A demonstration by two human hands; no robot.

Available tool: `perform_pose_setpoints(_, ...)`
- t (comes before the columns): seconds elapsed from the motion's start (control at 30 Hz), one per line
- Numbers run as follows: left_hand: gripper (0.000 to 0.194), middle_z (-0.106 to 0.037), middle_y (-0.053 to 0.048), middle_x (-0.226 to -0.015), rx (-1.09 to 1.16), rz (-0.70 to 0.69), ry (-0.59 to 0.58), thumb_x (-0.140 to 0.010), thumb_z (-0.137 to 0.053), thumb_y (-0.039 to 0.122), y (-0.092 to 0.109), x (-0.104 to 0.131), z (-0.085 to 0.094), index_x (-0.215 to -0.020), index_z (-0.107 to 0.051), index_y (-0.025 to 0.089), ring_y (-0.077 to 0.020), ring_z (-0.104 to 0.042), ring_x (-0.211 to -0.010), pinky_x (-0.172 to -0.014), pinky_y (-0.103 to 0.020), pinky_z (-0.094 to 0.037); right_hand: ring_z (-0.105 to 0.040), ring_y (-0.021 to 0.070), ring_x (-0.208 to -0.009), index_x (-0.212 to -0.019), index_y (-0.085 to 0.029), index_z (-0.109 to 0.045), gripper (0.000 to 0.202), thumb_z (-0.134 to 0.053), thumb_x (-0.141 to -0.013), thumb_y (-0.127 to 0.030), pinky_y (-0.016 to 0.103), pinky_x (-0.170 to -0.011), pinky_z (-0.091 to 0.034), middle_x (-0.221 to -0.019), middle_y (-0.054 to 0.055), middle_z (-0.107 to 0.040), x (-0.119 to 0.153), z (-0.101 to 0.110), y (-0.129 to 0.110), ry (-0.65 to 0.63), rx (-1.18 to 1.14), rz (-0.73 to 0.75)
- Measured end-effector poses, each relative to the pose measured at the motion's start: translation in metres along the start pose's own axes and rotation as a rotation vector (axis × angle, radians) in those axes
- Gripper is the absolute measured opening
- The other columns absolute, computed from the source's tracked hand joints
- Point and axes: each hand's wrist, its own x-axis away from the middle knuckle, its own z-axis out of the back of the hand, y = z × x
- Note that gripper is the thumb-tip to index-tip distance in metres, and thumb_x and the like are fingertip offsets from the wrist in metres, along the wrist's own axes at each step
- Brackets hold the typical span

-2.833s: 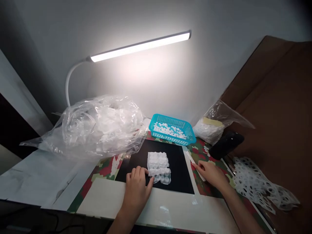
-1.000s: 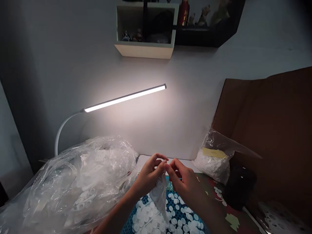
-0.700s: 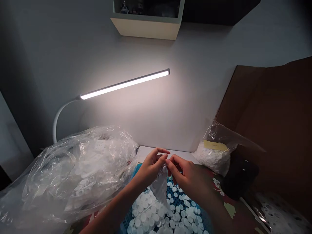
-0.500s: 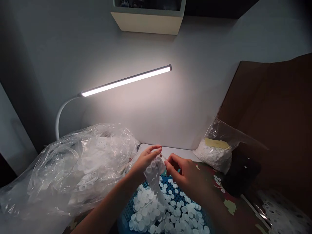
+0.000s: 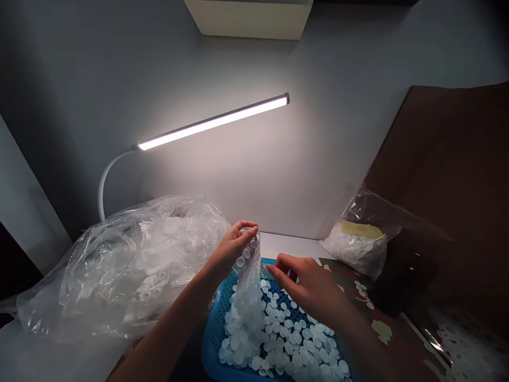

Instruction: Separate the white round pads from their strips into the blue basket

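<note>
My left hand (image 5: 238,241) pinches the top of a clear plastic strip (image 5: 251,268) with white ring-shaped pieces along its upper left part. The strip hangs down over a blue perforated basket (image 5: 210,347), and its lower end blends with the white pile, so I cannot tell where it stops. Many small round white discs (image 5: 296,339) lie in the basket. Just right of the strip and apart from it is my right hand (image 5: 304,278), with fingers curled and thumb close to the index finger. Whatever may be between those fingertips is hidden.
A large clear bag (image 5: 170,265) of white plastic parts bulges at left. On the right stand a bag of white pieces (image 5: 353,252) with a yellow label, a dark object (image 5: 401,276) and a brown cardboard panel (image 5: 449,175). A lit lamp (image 5: 214,122) hangs above.
My right hand has come away from the strip, leaving a gap between them. The strip now hangs straighter from my left hand. The whole view has tilted slightly downward.
</note>
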Motion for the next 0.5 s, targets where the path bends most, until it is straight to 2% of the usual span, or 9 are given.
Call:
perform_pose_setpoints(0.1,0.034,-0.053,0.004,-0.059,-0.092,-0.070,-0.091,-0.075,-0.068,0.043,-0.003,0.009,-0.013,-0.094,-0.054,0.018,-0.0064,-0.044,-0.045,-0.043,-0.018,-0.029,-0.045,0.0094,-0.050,-0.069,-0.020,-0.054,0.041,-0.036,-0.094,-0.047,0.022,-0.047,-0.029,-0.057,-0.004,-0.054,-0.004,-0.004,-0.002,0.065,-0.125,-0.001)
perform_pose_setpoints(0.27,0.033,-0.053,0.003,-0.060,-0.070,-0.035,-0.216,-0.076,-0.068,0.042,-0.005,0.018,-0.026,-0.094,-0.053,0.018,-0.0081,-0.047,-0.047,-0.044,-0.019,-0.034,-0.045,0.0090,-0.050,-0.072,-0.019,-0.058,0.036,-0.043,-0.091,-0.045,0.021,-0.049,-0.032,-0.059,-0.004,-0.055,-0.004,-0.005,-0.006,0.106,-0.235,0.004)
perform_pose_setpoints(0.37,0.037,-0.055,0.002,-0.062,-0.008,0.041,-0.198,-0.071,-0.073,0.039,-0.007,0.013,-0.023,-0.096,-0.055,0.017,-0.0085,-0.049,-0.048,-0.045,-0.020,-0.036,-0.044,0.0087,-0.051,-0.066,-0.018,-0.055,0.032,-0.045,-0.090,-0.037,0.021,-0.049,-0.032,-0.057,-0.005,-0.051,-0.003,-0.002,-0.008,0.083,-0.246,-0.003)
perform_pose_setpoints(0.5,0.040,-0.056,0.001,-0.061,0.068,0.106,-0.079,-0.065,-0.078,0.036,-0.013,0.000,-0.014,-0.094,-0.060,0.015,-0.0086,-0.050,-0.048,-0.044,-0.020,-0.035,-0.039,0.0083,-0.050,-0.059,-0.018,-0.050,0.031,-0.047,-0.087,-0.033,0.021,-0.047,-0.029,-0.053,-0.006,-0.044,-0.001,0.002,-0.010,0.035,-0.182,-0.003)
